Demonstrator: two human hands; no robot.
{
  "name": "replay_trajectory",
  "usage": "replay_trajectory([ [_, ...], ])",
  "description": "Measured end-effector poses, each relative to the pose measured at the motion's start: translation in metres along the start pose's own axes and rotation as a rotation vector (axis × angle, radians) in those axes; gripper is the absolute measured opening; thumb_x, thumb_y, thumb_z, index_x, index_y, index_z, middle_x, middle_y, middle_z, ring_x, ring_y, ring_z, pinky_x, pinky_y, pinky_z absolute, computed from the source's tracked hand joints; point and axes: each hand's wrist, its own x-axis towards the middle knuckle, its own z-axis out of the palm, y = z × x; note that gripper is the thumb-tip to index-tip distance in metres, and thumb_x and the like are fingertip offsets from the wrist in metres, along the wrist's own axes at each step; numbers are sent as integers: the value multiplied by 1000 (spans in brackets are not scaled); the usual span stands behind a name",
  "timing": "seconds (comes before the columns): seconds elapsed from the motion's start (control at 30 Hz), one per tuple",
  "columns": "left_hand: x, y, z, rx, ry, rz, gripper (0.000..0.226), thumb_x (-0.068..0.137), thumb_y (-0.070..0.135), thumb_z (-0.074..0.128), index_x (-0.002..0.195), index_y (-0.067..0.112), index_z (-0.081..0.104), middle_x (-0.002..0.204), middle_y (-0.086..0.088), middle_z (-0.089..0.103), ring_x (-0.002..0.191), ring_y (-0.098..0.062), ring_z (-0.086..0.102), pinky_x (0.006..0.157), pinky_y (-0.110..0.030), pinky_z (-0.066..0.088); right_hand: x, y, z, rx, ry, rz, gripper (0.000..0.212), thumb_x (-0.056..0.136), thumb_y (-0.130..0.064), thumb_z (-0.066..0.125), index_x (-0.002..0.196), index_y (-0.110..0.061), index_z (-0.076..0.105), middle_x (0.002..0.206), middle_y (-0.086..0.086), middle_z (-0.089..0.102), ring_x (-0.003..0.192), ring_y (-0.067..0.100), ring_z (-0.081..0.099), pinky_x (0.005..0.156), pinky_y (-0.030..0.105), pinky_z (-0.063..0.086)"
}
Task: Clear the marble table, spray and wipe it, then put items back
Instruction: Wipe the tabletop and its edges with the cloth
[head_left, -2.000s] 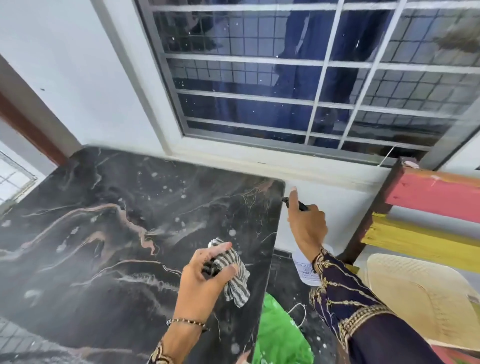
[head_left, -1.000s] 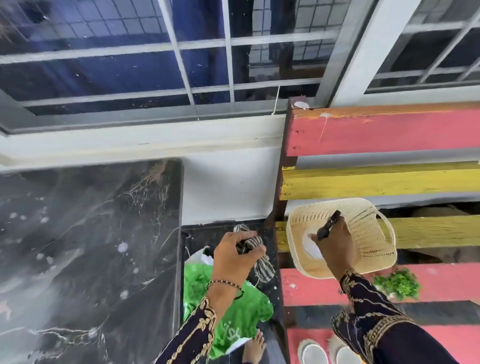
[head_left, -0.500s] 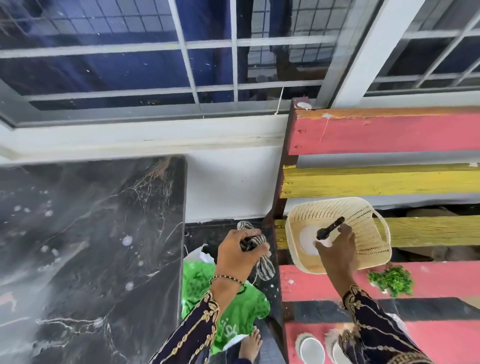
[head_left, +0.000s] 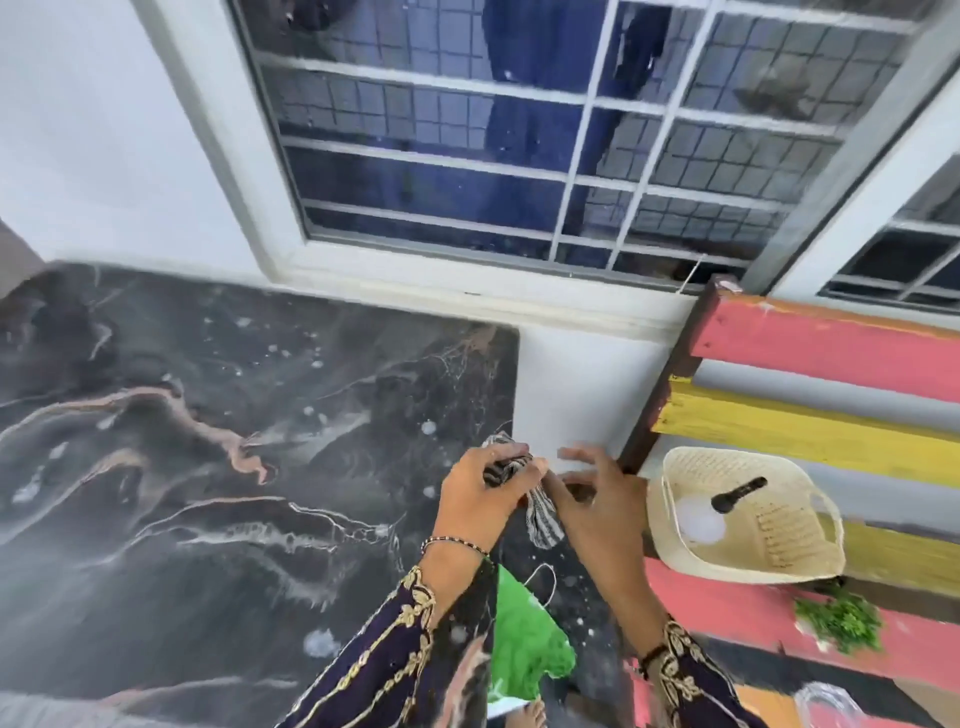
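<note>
L grip (head_left: 478, 499) clenched on cloth (head_left: 543, 522) at tabletop (head_left: 208, 467) right edge; cloth tail hangs below it. R grip (head_left: 597, 509) released, fingers spread, just beside cloth. Bottle (head_left: 701, 519) lies in basket (head_left: 753, 564).

The right hand (head_left: 602, 514) has left the spray bottle (head_left: 727, 499) in the basket (head_left: 810, 556) — now beside the cloth (head_left: 543, 519).

A barred window (head_left: 467, 156) sits in the white wall (head_left: 104, 130), its glass dark blue. At the right stands a slatted bench (head_left: 831, 353) painted pink and yellow. A green clump (head_left: 841, 621), perhaps herbs, lies on a lower pink slat. A green bag (head_left: 519, 639) lies on the floor by the bench's left edge.
</note>
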Motion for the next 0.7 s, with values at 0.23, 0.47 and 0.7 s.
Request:
replay_trajectory([
  [0.23, -65, 9, -144, -431, 80, -78, 23, 93, 22, 55, 96, 12, 76, 107, -15, 70, 97, -23, 69, 73, -41, 61, -88, -111, 74, 180, -258, -143, 17, 101, -35, 56, 108, -30, 70, 104, -20, 74, 100, -3, 67, 88, 14, 49],
  [0.47, -114, -2, -267, -479, 161, -56, 23, 94, 19, 53, 105, 11, 72, 104, -14, 71, 93, -21, 68, 68, -28, 59, -134, -182, 151, 93, -522, -249, 24, 95, -36, 68, 118, -39, 64, 111, -29, 70, 106, -5, 65, 96, 25, 50],
  [0.7, -131, -24, -349, -375, 302, 12, 23, 87, -2, 60, 107, 9, 67, 96, -13, 68, 79, -12, 69, 68, -32, 61, -152, -229, 222, 51, -594, -294, 19, 101, -34, 58, 93, -45, 72, 98, -23, 75, 94, -2, 69, 92, 35, 55],
])
